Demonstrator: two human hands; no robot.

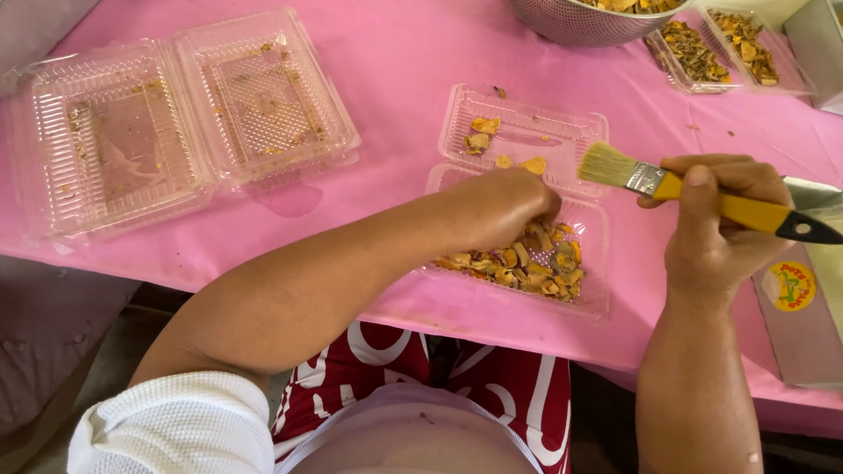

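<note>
The left hand (501, 205) pinches among dried yellow pieces (527, 261) in an open clear box (590, 301). The right hand (724, 219) grips a yellow-handled brush (704, 199) just beside it, over the pink tabletop (395, 58).

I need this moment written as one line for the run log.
left hand: in open clamshell tray, on dried pieces | right hand: holds yellow-handled brush | surface: pink table cover
</note>
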